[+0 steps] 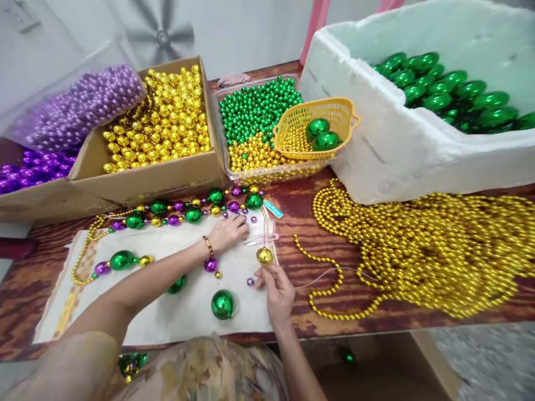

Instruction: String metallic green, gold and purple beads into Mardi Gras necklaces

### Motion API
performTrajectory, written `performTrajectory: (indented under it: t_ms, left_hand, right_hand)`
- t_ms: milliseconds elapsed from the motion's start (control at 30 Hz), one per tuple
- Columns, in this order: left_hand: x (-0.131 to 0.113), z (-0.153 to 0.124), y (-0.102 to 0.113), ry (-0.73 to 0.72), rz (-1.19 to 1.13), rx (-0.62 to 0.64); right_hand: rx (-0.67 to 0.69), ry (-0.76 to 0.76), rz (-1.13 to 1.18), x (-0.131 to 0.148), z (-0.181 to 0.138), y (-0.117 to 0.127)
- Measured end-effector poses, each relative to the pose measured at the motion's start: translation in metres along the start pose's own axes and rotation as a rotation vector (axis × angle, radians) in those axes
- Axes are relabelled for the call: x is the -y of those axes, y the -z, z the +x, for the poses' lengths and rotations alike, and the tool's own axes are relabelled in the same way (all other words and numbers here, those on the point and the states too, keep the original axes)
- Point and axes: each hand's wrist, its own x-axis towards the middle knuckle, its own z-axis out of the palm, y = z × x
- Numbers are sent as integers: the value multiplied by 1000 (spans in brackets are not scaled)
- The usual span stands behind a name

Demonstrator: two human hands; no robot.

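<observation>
Over the white cloth (192,312), my left hand (229,231) reaches among small purple beads (253,220). Its fingers are bent together and their tips are hidden. My right hand (278,292) pinches just under a shiny gold bead (264,256), from which a thin line rises; whether it is needle or thread I cannot tell. A small purple bead (250,282) is beside the right fingertips. Pink-handled snips (267,239) lie between the hands. A strung garland (193,215) of green, purple and gold balls runs behind my left hand. One large green ball (222,304) rests nearer me.
At the back are a carton of gold beads (167,122), purple beads (37,167), a clear tub of green and gold beads (259,103), a yellow basket (292,114) and a foam box (355,122). Gold bead strands (451,250) pile at right. A fan (163,38) spins behind.
</observation>
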Motion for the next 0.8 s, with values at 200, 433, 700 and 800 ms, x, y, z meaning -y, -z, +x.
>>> performTrajectory:
  t_ms: [200,433,700,800]
  left_hand:
    - [0,-6,10,47,-16,-73]
    - [9,-22,25,123,-102,-129]
    - [-5,8,20,91,-3,9]
    - [-4,8,27,140,-169,-41]
  right_hand:
    - [18,-6,-28,8,-8,-1]
    - [26,-33,-54,25,-5,1]
    - [-14,-47,-90,22,-10,-2]
    - [-14,-45,-93,23,-10,0]
